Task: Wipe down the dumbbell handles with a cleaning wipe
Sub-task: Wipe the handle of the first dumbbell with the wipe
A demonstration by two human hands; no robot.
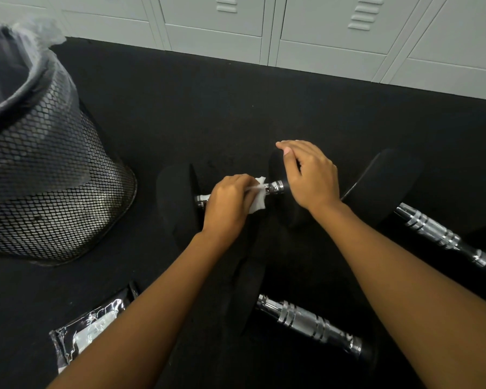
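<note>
Three black dumbbells with chrome handles lie on the black floor. On the middle one, my left hand (228, 203) grips a white wipe (257, 196) wrapped round the chrome handle (275, 187). My right hand (309, 172) rests over that dumbbell's right head (282, 209), fingers curved on its top edge. A second dumbbell's handle (429, 228) lies to the right. A third dumbbell's handle (309, 321) lies near me between my forearms.
A black mesh waste bin (48, 175) with a plastic liner stands at the left. A wipe packet (93, 324) lies on the floor at the lower left, partly under my left forearm. Pale grey lockers (292, 32) line the far wall.
</note>
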